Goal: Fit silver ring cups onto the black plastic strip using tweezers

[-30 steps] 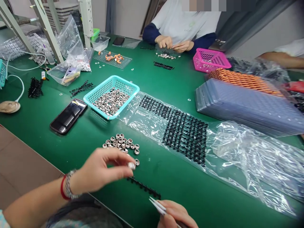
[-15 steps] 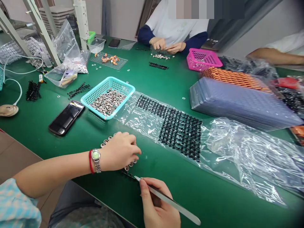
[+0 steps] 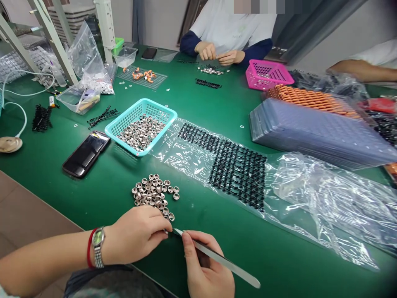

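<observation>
Head view: our left hand [image 3: 136, 234] sits low on the green desk [image 3: 62, 182], fingers [image 3: 161, 225] pinched on something small and dark at the near edge; we can't tell exactly what, probably a black strip piece. Our right hand [image 3: 204, 271] grips metal tweezers [image 3: 217, 258], fingers clenched round the shaft, tip touching the left fingertips. The pile of silver rings [image 3: 153, 193] lies just beyond the left hand, the teal basket [image 3: 141, 126] with more rings farther back, a phone [image 3: 86, 154] beside it. Black strips in a clear bag [image 3: 235, 169] lie to the right. A co-worker's hands [image 3: 217, 54] work at the far side. To do this well, we judge: steady the pinch, bring the tweezer tip in low, keep wrists resting on the desk, avoid nudging the loose rings.
</observation>
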Demonstrator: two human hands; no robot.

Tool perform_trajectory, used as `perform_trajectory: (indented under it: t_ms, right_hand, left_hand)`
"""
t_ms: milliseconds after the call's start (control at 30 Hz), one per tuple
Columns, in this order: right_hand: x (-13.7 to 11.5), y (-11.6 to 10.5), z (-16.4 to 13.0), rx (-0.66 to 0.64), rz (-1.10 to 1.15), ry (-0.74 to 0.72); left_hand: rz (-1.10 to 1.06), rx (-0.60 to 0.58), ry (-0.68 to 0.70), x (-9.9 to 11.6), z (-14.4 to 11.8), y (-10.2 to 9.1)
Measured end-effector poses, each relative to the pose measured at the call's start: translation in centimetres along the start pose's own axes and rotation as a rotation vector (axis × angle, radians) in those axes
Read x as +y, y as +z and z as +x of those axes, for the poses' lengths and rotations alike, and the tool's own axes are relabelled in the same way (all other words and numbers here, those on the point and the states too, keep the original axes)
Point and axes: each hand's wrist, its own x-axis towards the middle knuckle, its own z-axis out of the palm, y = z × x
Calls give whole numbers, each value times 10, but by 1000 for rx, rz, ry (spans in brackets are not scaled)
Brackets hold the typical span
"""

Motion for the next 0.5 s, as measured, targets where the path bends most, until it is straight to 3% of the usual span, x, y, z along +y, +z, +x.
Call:
perform_trajectory:
  t_ms: [100, 233, 500]
  right_hand:
    - [4, -1, -1, -22, -14, 11]
    - [5, -5, -2, -56, 13, 70]
    - [11, -9, -3, -80, 203, 199]
  left_hand:
    - [-84, 67, -51, -4, -16, 10]
    - [-116, 116, -90, -5, -18, 17]
    - [-91, 106, -66, -6, -17, 18]
